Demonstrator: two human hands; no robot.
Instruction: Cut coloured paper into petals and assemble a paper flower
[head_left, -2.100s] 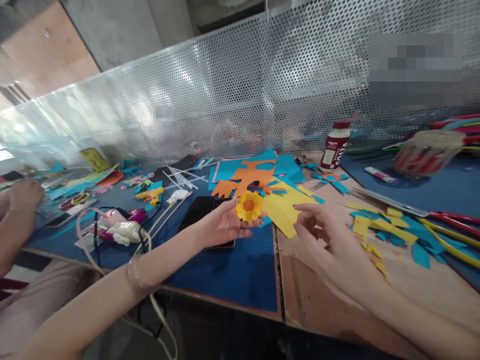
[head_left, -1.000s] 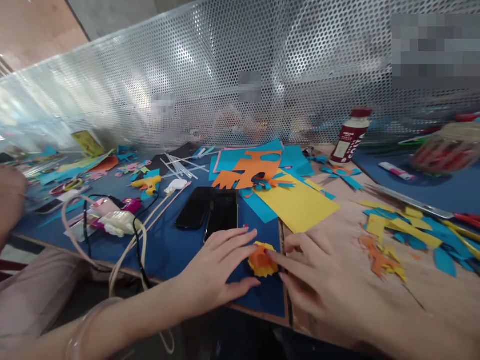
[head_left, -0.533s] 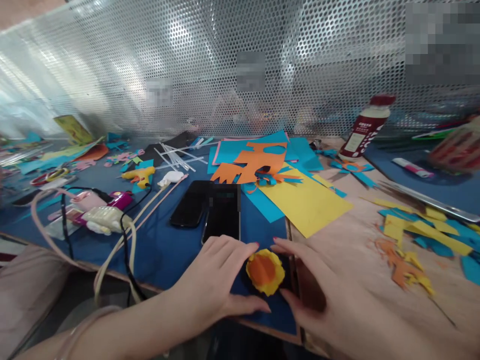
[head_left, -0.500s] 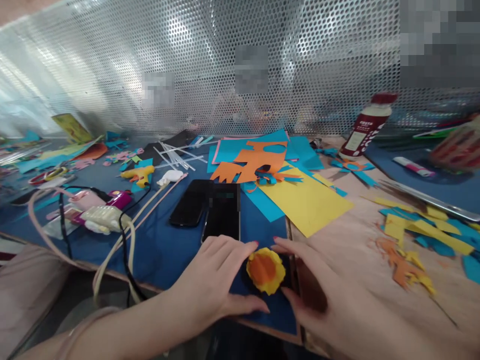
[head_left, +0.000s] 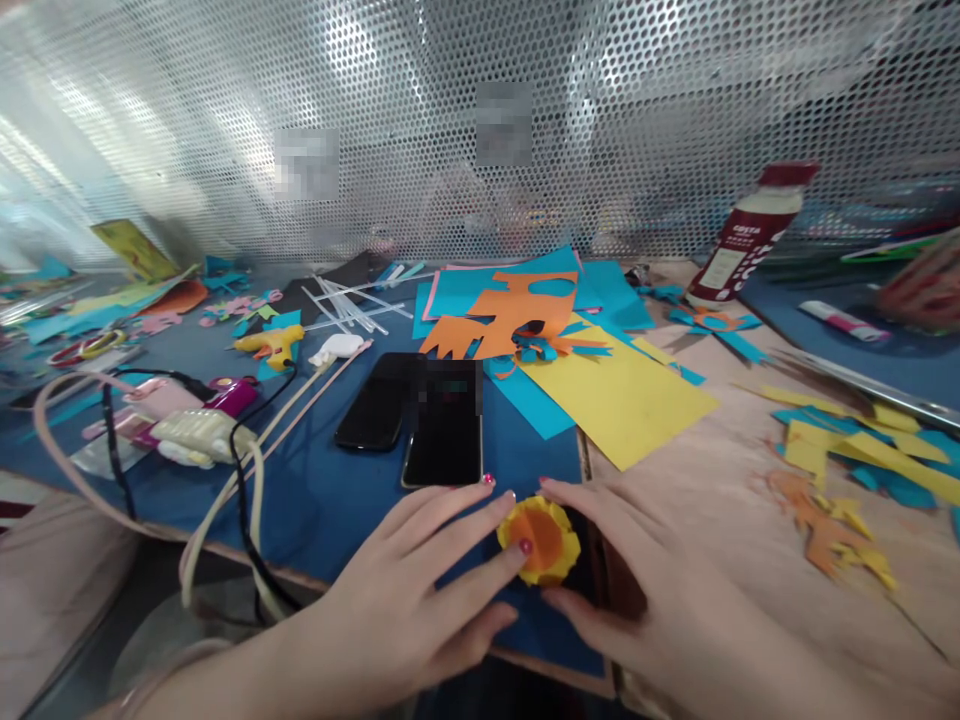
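A small round paper flower (head_left: 551,545), orange in the middle with a ruffled yellow rim, lies near the front edge of the blue table. My left hand (head_left: 442,570) comes at it from the left with spread fingers, and one fingertip appears to rest on the orange centre. On the other side, my right hand (head_left: 637,560) curves around the flower, thumb and forefinger apart at its near and far edges. Whether those fingertips touch the rim I cannot tell. Just beyond my left hand lie two black phones (head_left: 444,440) side by side.
Orange cut paper (head_left: 517,315), blue sheets and a yellow sheet (head_left: 622,395) lie behind. At left are a yellow glue gun (head_left: 271,345), glue sticks (head_left: 349,303) and a power strip (head_left: 199,435) with cables. A bottle (head_left: 750,240) and paper scraps (head_left: 847,450) are at right.
My left hand has spread its fingers and brought one fingertip over the flower's centre. The right hand stays around the flower's right side. The view has shifted slightly.
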